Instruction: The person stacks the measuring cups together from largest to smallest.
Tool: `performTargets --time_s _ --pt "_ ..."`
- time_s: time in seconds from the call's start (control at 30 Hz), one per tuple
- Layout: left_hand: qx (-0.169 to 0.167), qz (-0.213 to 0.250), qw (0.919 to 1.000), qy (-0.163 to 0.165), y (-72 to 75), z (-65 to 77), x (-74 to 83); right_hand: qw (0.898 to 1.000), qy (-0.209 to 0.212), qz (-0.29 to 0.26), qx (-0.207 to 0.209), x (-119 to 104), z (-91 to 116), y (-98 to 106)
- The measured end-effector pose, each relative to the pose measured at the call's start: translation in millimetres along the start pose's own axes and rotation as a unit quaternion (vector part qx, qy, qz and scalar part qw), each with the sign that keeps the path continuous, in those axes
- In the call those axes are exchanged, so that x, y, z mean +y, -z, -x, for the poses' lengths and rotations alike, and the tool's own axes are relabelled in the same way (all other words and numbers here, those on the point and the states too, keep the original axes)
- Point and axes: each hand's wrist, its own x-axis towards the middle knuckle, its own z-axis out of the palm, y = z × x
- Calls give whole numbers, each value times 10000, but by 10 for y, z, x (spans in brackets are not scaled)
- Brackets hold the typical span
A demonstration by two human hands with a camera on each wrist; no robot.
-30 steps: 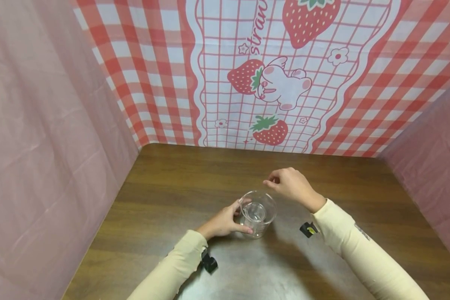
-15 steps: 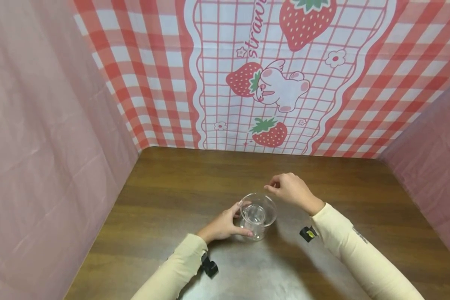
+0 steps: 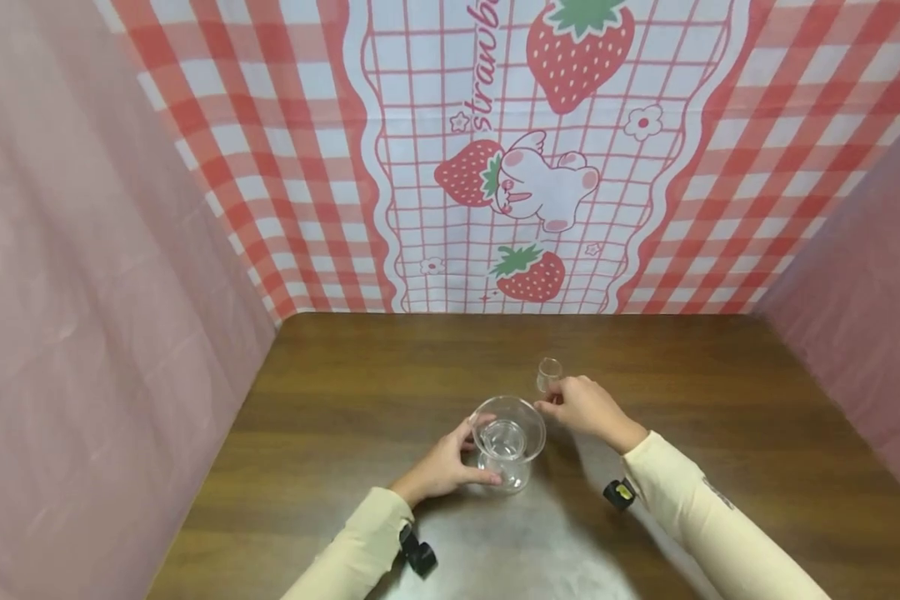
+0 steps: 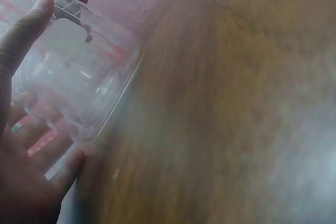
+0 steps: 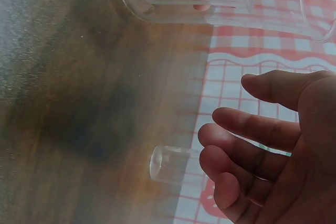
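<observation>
My left hand (image 3: 442, 467) grips a large clear beaker (image 3: 512, 475) from its left side, thumb in front and fingers round the back. The beaker stands upright at the table's middle, with a smaller clear vessel (image 3: 504, 439) showing inside it. A pale blank patch marks the beaker's wall (image 4: 65, 38) in the left wrist view. Just right of its rim hovers my right hand (image 3: 587, 407), fingers loosely bent and holding nothing. Beyond those fingertips a tiny clear beaker (image 3: 549, 373) stands on the table, partly covered by them; the right wrist view shows the tiny beaker (image 5: 170, 163) behind the fingers.
The brown wooden table (image 3: 330, 392) meets a red-and-white checked strawberry cloth (image 3: 307, 192) at its back edge. Pink curtains (image 3: 120, 292) hang along both sides. A black wrist camera (image 3: 418, 554) sits below the left sleeve, another black camera (image 3: 619, 493) by the right.
My right hand has drawn back toward me, uncovering the tiny beaker behind it. The left hand keeps its grip on the large beaker. The head view has tilted slightly upward.
</observation>
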Motion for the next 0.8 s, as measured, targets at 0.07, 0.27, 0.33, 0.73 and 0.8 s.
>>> performTargets --time_s 0.07,0.27,0.33,0.73,0.8 --pt "51 27 10000 -44 20 -3 -1 10000 55 6 7 3 -20 -4" --pt "75 81 9999 -78 103 -33 28 9995 214 50 217 -55 -122 104" --pt "24 62 9999 -90 110 -47 32 9993 184 61 314 -62 -142 160" --pt "-89 -66 9998 153 47 -29 -29 9986 -362 149 342 26 -204 313" --pt "-95 -52 9998 171 39 -24 -31 9984 -435 115 344 38 -207 314"
